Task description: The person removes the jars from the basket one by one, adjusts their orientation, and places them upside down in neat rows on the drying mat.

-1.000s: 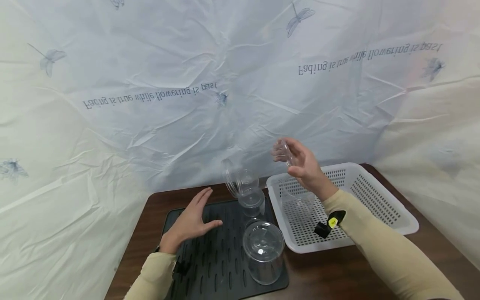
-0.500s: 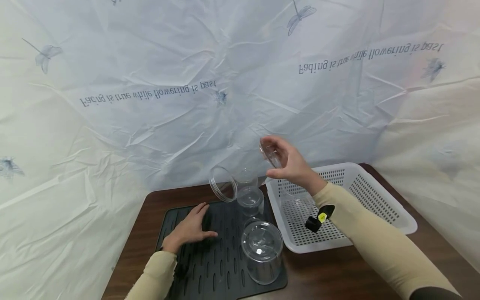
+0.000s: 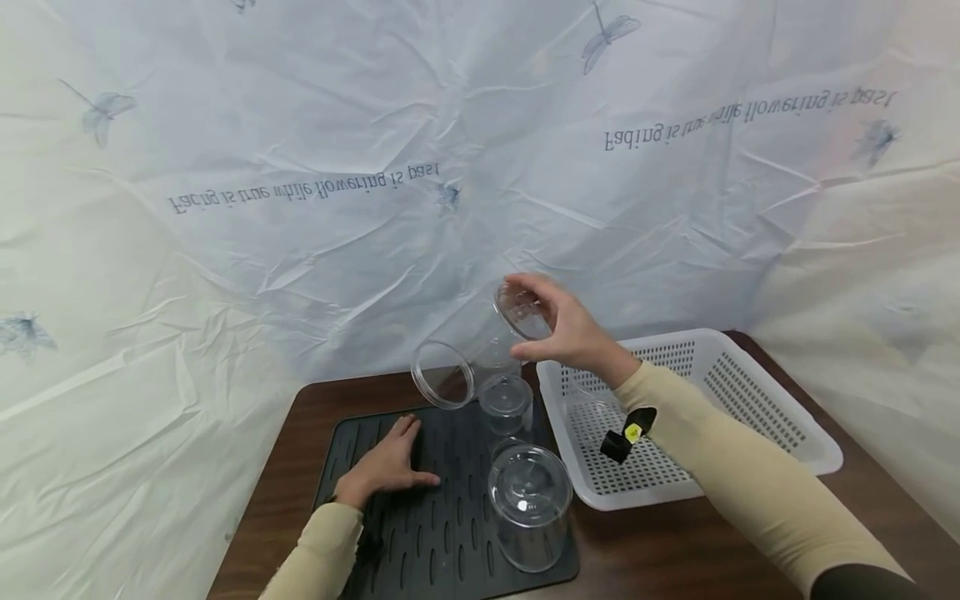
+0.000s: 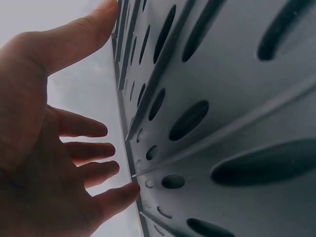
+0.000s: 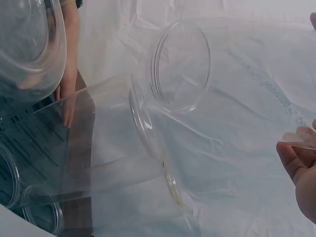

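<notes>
My right hand (image 3: 570, 333) holds a clear, wide-mouthed jar (image 3: 467, 333) by its base end, above the back of the mat. The jar is tilted, its ringed mouth facing down and left. In the right wrist view, the fingers of my right hand (image 5: 307, 168) show at the right edge. Over the dark slotted mat (image 3: 450, 533) my left hand (image 3: 386, 462) is spread, thumb apart from the fingers, with nothing in it. Whether its fingertips touch the mat I cannot tell. A large clear jar (image 3: 529, 508) stands base-up at the mat's front right, with a smaller one (image 3: 506, 406) behind.
Right of the mat stands a white perforated basket (image 3: 757, 400), a clear container faintly visible in its left part. Brown tabletop (image 3: 645, 550) surrounds mat and basket. A pale printed sheet (image 3: 337, 275) hangs close behind the table.
My right hand has moved left and slightly lower, carrying the jar, whose mouth has swung left over the mat. My left hand has lowered towards the mat.
</notes>
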A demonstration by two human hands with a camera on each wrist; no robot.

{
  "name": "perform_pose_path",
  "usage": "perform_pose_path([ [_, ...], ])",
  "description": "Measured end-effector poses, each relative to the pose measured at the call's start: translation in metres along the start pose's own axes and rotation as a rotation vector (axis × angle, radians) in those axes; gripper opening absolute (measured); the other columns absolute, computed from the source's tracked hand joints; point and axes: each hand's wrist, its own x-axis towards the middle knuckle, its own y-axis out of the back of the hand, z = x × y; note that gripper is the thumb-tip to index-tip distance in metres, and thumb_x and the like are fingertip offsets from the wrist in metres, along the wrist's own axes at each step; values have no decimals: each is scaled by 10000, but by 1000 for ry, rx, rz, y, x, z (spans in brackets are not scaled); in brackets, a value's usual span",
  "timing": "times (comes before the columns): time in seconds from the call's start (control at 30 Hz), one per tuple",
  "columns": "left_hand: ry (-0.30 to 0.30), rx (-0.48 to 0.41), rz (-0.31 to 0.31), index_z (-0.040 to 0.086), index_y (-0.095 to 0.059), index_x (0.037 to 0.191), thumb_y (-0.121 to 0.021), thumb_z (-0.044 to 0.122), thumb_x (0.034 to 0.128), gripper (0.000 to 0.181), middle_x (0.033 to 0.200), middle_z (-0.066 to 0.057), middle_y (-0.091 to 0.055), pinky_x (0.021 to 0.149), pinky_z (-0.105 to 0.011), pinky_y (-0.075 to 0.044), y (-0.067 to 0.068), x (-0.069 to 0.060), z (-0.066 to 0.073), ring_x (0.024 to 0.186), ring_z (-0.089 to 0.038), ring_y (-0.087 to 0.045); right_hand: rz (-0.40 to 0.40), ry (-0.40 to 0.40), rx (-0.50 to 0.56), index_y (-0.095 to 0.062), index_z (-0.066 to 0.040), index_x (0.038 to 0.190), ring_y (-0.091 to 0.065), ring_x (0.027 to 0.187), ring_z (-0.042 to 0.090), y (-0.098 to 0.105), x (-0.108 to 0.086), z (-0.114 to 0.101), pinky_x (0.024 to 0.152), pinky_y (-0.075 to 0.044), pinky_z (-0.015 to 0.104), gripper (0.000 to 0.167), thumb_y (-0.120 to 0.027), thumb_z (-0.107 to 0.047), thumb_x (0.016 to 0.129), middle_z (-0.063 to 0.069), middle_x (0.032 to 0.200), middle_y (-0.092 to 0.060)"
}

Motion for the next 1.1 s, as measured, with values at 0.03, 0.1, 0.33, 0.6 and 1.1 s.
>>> perform_pose_path([
  [0.03, 4, 0, -5, -15, -323, 1505, -803, 569, 721, 1089, 1589, -221, -220, 1091, -569, -352, -1, 1, 0, 1467, -397, -217, -3, 0, -13, -378, -1, 1471, -486, 1237, 306, -1, 0, 0, 1036, -431, 283, 924, -884, -176, 718, 183, 1393, -453],
  [0.1, 10, 9, -19, -6, -327, 1506, -799, 580, 720, 1089, 1591, -212, -221, 1097, -569, -346, -3, 1, 0, 1470, -392, -212, -10, 5, -33, -383, -10, 1473, -491, 1246, 329, -3, 2, 0, 1044, -433, 334, 909, -877, -164, 725, 180, 1388, -463],
  [0.33, 38, 6, -38, -2, -335, 1504, -809, 577, 708, 1092, 1591, -209, -224, 1075, -568, -370, -8, -1, -1, 1448, -390, -273, -36, 19, -69, -401, -44, 1477, -518, 1243, 309, -10, 7, 2, 1056, -424, 453, 914, -870, -307, 738, 183, 1364, -477],
  [0.6, 62, 12, -62, -45, -360, 1478, -827, 552, 699, 1087, 1581, -226, -241, 1072, -568, -373, -8, -2, -3, 1420, -405, -322, -64, 4, -132, -425, -65, 1469, -530, 1175, 262, -20, 13, 5, 991, -462, 465, 885, -871, -273, 734, 148, 1331, -510],
  [1.1, 82, 24, -71, -15, -343, 1497, -833, 574, 676, 1123, 1593, -189, -234, 1072, -569, -375, -10, 3, -4, 1417, -391, -334, -176, 2, -330, -420, -95, 1478, -579, 1132, 240, -40, 28, 20, 929, -520, 383, 906, -868, -338, 730, 135, 1315, -534],
])
